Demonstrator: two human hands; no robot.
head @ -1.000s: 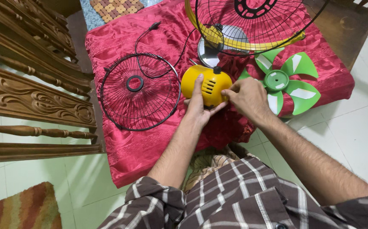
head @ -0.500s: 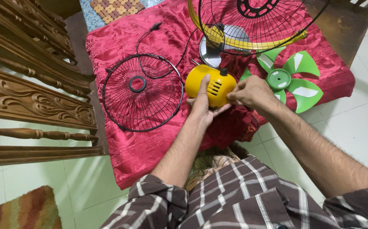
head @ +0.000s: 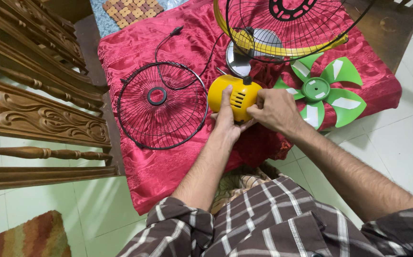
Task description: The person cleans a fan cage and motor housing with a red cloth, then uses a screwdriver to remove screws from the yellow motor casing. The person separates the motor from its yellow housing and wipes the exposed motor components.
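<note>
Both hands' grip closed around yellow motor housing [head: 232, 95]: left hand [head: 225, 119], right hand [head: 273, 110].

A black wire grille [head: 162, 104] and green fan blade [head: 324, 93] lie on red cloth [head: 135, 47] beside carved wooden furniture [head: 35, 109].

We see no packages, labels, signs or screens anywhere here, neither on the red cloth nor along its edges or on the floor around it.

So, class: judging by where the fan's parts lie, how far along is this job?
Done: the black wire guard and green blade lie loose on the red cloth. In hand: left hand and right hand grip the yellow motor housing. Left: those parts stay apart.
</note>
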